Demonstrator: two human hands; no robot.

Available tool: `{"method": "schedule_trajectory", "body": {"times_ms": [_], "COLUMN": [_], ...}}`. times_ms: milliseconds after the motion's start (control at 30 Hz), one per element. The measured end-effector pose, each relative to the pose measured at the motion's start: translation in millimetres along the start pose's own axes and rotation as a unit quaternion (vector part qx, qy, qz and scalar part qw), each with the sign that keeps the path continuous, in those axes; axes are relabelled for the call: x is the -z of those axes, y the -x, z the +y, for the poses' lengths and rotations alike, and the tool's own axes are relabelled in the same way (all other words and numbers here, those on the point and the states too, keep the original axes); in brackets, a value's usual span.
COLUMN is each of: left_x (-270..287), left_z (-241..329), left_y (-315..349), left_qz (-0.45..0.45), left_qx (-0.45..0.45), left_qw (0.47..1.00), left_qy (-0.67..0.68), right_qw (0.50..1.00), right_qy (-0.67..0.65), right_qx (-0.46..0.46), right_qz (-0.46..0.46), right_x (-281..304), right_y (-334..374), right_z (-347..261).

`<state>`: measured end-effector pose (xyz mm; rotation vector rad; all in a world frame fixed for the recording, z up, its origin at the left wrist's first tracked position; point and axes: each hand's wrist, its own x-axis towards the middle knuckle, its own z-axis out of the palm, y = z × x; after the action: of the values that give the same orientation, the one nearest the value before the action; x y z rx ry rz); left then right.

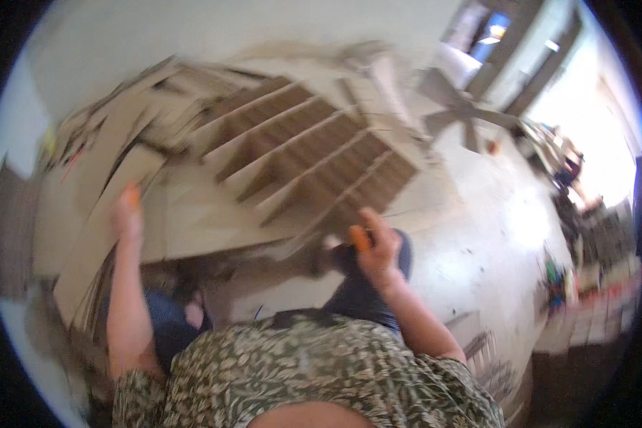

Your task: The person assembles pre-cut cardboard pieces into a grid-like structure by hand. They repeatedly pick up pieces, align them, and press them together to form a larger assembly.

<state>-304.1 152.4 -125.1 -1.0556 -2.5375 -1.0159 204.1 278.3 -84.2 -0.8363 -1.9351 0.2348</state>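
Note:
A brown cardboard divider (299, 153), several slats crossing into a grid, lies tilted on a low table (192, 228) in front of me. My left hand (127, 216) is at its left, at the near end of a tan cardboard strip (137, 170). Motion blurs its fingers, so whether it grips the strip is unclear. Just off the divider's near right corner is my right hand (378, 250), its fingers partly apart and nothing visible between them. Both hands have orange coverings on a fingertip.
Loose cardboard strips (93, 139) are heaped at the table's far left. More flat sheets (85, 289) lean at the near left. A pedestal or floor fan (465, 110) stands at the far right. Cluttered stacks (599, 242) line the right side of the pale floor (478, 228).

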Motion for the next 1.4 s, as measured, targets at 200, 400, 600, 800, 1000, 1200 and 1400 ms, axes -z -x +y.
{"method": "schedule_trajectory", "body": {"times_ms": [200, 400, 600, 800, 1000, 1200, 1400], "left_x": [56, 60, 49, 33, 19, 7, -2], "left_z": [87, 175, 186, 165, 165, 155, 150], "left_y": [32, 128, 146, 121, 122, 122, 121], "left_qz": [0.143, -0.021, -0.022, -0.028, -0.054, -0.06, -0.094], "left_qx": [-0.238, -0.571, -0.533, -0.423, -0.405, -0.391, -0.361], "left_qw": [0.958, 0.811, 0.828, 0.874, 0.874, 0.882, 0.89], "left_qy": [0.064, 0.129, 0.171, 0.238, 0.265, 0.256, 0.263], "right_qw": [0.979, 0.76, 0.857, 0.961, 0.982, 0.982, 0.99], "right_qy": [-0.188, -0.485, -0.397, -0.194, -0.074, -0.077, -0.049], "right_qx": [-0.039, -0.355, -0.32, -0.177, -0.168, -0.169, -0.13], "right_qz": [-0.066, -0.246, -0.071, 0.084, 0.045, 0.035, 0.021], "right_x": [6, -11, -1, 36, 23, 16, 4], "right_y": [-34, -40, -21, -36, -13, -14, -17], "right_z": [-62, -95, -57, -29, -25, -39, -44]}}
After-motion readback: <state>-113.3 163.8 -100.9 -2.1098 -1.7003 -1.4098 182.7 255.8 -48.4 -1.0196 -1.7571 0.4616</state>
